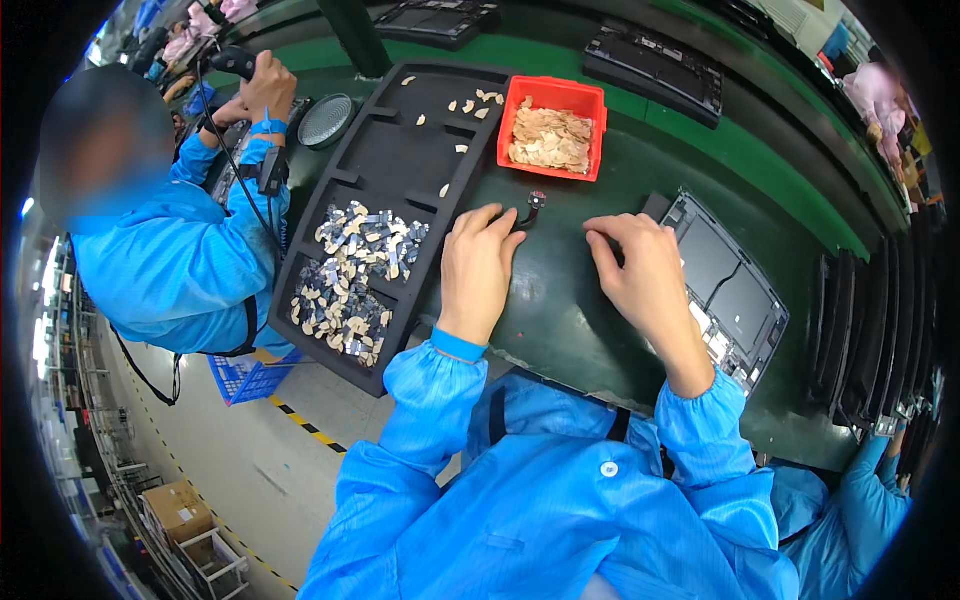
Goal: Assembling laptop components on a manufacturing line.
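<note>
My left hand (pixel 478 268) is closed, thumb and index finger pinching one end of a small dark flex cable (pixel 534 206) whose far end looks reddish. To the right, my right hand (pixel 642 268) hovers with thumb and index tips close together in a pinch; anything between them is too small to make out. Beside its wrist lies an opened laptop casing (pixel 735 275) with its inner parts showing. Left of my left hand is a black compartmented tray (pixel 390 135), where many small parts with cream-coloured tabs (pixel 365 250) are heaped.
A red bin (pixel 602 130) of cream-coloured peeled pieces stands beyond my hands. More laptop casings lie on the far ledge (pixel 655 70), and dark panels (pixel 870 320) stand upright at right. A co-worker in blue (pixel 180 270) works at left, near a round dish (pixel 326 121).
</note>
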Demonstrator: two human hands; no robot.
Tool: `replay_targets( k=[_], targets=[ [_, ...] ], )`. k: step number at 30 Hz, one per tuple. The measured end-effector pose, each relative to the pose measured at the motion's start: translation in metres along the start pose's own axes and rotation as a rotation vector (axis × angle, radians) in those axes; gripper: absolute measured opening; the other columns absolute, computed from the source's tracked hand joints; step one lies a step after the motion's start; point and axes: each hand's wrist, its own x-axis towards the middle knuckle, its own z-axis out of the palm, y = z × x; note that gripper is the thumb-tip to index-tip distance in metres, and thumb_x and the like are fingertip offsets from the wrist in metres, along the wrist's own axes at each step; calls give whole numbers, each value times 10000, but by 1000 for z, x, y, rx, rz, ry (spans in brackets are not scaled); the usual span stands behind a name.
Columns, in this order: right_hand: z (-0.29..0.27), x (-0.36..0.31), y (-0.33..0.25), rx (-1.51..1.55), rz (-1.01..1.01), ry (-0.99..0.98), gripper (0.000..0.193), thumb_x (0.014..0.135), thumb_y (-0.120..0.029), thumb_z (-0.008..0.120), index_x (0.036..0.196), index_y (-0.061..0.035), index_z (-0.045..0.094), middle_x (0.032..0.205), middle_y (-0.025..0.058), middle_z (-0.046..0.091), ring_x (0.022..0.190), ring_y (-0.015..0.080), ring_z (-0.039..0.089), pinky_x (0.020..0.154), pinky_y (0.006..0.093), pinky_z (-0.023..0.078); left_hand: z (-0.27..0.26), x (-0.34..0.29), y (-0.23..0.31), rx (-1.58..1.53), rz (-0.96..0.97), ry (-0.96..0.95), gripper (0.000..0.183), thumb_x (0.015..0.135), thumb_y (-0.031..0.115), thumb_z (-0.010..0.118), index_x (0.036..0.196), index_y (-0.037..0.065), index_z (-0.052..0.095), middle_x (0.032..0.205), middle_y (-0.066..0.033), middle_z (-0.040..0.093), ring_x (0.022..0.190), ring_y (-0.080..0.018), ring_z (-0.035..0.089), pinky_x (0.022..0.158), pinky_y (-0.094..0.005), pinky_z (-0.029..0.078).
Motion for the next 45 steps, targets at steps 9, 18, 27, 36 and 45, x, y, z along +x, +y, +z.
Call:
replay_targets(
  k=[9,18,27,36,45],
  targets=[
    [-2,8,-3,516,-60,-185,286,969,-121,710,1238,-32,753,999,138,790,889,238,746,834,364,570,-46,6,26,-589,-94,-227,141,949,59,723,1064,-13,762,973,-162,770,871,-268,746,749,-382,555],
    [-9,-22,-3,1174,258,-141,292,1050,-111,651,1274,71,699,1015,158,785,808,154,734,735,269,574,-32,3,53,-573,45,217,174,780,-53,838,939,9,806,958,-105,780,865,-224,721,750,-352,564],
    [-29,-40,1,1237,370,-307,303,1067,-73,594,1335,54,652,1152,196,756,967,230,768,803,315,643,-32,6,54,-513,30,84,191,848,-66,754,1004,30,809,994,-123,774,949,-276,735,787,-374,570],
    [-36,-45,3,1230,493,-352,345,1057,-22,578,1386,84,589,1225,157,727,1066,239,751,927,320,626,-35,-4,63,-484,233,-103,303,800,19,788,1095,84,814,1092,-68,760,986,-277,700,859,-398,522],
    [-40,-50,6,1207,557,-365,261,1042,-1,604,1282,79,667,1192,149,747,1059,216,751,926,311,628,-39,-7,67,-494,265,-92,269,823,41,801,1091,56,811,1072,-79,778,962,-248,713,839,-375,523]
  ],
)
